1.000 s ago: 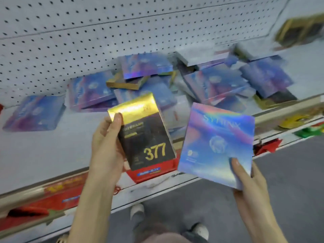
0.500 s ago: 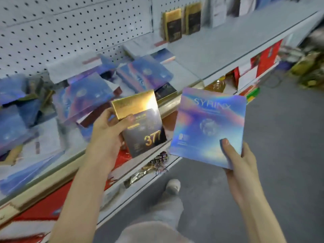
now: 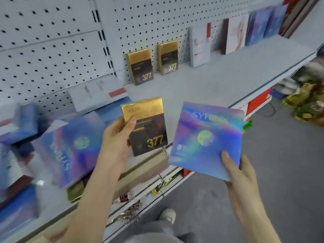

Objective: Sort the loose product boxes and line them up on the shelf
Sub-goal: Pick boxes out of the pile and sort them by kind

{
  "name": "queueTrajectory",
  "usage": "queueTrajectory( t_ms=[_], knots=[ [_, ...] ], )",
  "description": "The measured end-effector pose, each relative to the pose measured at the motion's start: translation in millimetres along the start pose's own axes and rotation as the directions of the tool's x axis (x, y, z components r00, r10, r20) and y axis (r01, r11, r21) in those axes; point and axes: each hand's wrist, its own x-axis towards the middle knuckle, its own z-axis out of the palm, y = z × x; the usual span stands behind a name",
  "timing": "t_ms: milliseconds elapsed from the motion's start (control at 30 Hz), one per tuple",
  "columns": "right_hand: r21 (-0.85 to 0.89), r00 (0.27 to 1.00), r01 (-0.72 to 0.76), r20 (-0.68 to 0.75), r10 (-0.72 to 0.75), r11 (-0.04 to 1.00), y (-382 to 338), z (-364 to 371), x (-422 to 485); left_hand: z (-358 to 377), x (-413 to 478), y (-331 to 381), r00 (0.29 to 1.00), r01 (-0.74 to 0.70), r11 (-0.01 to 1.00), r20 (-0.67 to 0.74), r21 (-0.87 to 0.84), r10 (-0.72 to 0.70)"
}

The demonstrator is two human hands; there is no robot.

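My left hand grips a gold-and-black box marked 377 by its left edge, upright above the shelf's front rail. My right hand holds a holographic blue SYRINX box at its lower right corner, out over the aisle. Two matching 377 boxes stand upright against the pegboard. Further right stand a white box, a pale box and blue holographic boxes. A loose pile of blue SYRINX boxes lies on the shelf at the left.
The grey shelf has bare surface in front of the standing boxes. A white box leans at the pegboard behind the pile. Wrapped goods lie on the floor at the right. My shoe is on the grey floor below.
The view has swung right along the shelf: the pile slid left and the upright row came closer. Both hands still hold the same boxes, slightly raised.
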Motion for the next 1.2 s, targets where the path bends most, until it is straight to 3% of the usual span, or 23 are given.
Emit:
queueTrajectory(
  t_ms=[133, 233, 400, 633, 767, 967, 1200],
  knots=[
    [-0.040, 0.995, -0.030, 0.094, 0.034, 0.999, -12.3, -1.1, 64.5, 40.8, 38.5, -3.4, 0.999, 0.031, 0.999, -0.033, 0.035, -0.030],
    [-0.046, 0.987, -0.057, 0.150, 0.063, 0.997, -15.9, 4.0, 120.2, 62.7, 72.6, -3.7, 0.986, 0.033, 0.996, -0.164, 0.081, -0.019],
    [-0.157, 0.941, -0.038, 0.326, 0.088, 0.987, -25.6, 20.3, 216.7, 90.1, 127.6, -1.6, 0.932, -0.092, 0.938, -0.302, 0.335, 0.200],
    [-0.264, 0.829, -0.065, 0.523, 0.200, 0.962, -53.5, 45.0, 320.7, 116.0, 187.6, 3.5, 0.821, -0.034, 0.823, -0.454, 0.567, 0.346],
    [-0.277, 0.806, -0.057, 0.555, 0.209, 0.959, -62.6, 57.3, 353.2, 115.5, 218.4, 1.7, 0.791, -0.011, 0.787, -0.476, 0.617, 0.384],
    [-0.318, 0.812, -0.049, 0.540, 0.223, 0.947, -60.2, 59.3, 366.6, 101.2, 243.9, -1.9, 0.729, 0.015, 0.649, -0.453, 0.760, 0.513],
    [-0.299, 0.854, -0.051, 0.482, 0.196, 0.953, -63.6, 59.3, 357.5, 86.9, 259.5, 0.0, 0.715, -0.033, 0.679, -0.458, 0.733, 0.528]
  ],
)
